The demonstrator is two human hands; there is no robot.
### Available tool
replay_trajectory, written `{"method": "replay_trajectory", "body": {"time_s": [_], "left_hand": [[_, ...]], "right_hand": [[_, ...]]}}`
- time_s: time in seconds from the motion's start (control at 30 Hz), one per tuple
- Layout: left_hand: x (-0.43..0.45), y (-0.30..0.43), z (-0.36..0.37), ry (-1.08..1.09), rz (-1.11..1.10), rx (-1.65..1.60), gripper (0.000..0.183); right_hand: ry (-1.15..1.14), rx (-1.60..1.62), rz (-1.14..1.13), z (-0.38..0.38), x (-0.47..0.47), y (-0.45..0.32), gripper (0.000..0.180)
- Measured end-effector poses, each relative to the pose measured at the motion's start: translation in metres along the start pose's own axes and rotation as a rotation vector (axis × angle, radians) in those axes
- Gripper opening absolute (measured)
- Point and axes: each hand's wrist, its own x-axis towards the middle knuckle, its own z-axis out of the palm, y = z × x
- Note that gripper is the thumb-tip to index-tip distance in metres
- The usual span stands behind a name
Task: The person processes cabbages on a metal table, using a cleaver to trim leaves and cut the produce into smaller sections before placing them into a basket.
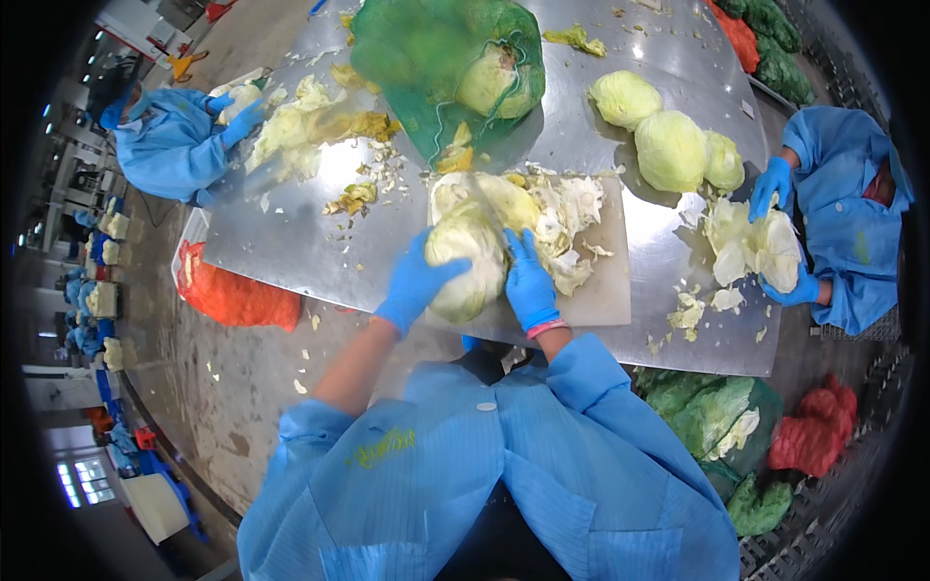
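My left hand [425,279], in a blue glove, is spread around the left side of a pale green cabbage head [467,265]. On the cabbage's right side is my right hand [529,279], also gloved; whether something thin is in its fingers I cannot tell. Beneath lies a white cutting board [607,301], partly covered by trimmed cabbage leaves [570,225]. Just beyond the cabbage, another pale cabbage piece [508,200] rests on the board. A green mesh bag [436,58] with cabbages in it stands behind the board.
Several loose cabbages [670,151] sit at the back right of the metal table [290,240]. Co-workers stand at the left [174,141] and right [846,210], each handling cabbage. An orange mesh sack [236,290] is at the lower left; filled green mesh bags [719,414] lie below the right edge.
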Motion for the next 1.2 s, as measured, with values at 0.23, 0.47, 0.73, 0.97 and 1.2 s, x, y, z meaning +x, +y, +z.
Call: {"method": "replay_trajectory", "body": {"time_s": [0.23, 0.47, 0.73, 0.97, 1.2], "left_hand": [[-0.006, -0.002, -0.041, -0.277, -0.061, -0.101, 0.084], [-0.011, 0.004, -0.023, -0.207, -0.029, -0.152, 0.075], [-0.049, 0.003, -0.024, 0.366, -0.023, -0.765, 0.060], [-0.036, -0.035, 0.033, 0.490, 0.076, -0.660, 0.069], [-0.037, -0.012, 0.044, 0.456, 0.006, -0.725, 0.070]], "right_hand": [[-0.285, 0.543, 0.368, -0.014, 0.024, 0.030, 0.050], [-0.253, 0.485, 0.310, -0.001, 0.017, 0.042, 0.046], [-0.210, 0.365, 0.230, 0.004, 0.017, 0.049, 0.048], [-0.210, 0.633, 0.356, -0.035, 0.008, -0.004, 0.044], [-0.097, 0.778, 0.122, -0.023, -0.034, -0.047, 0.046]]}}
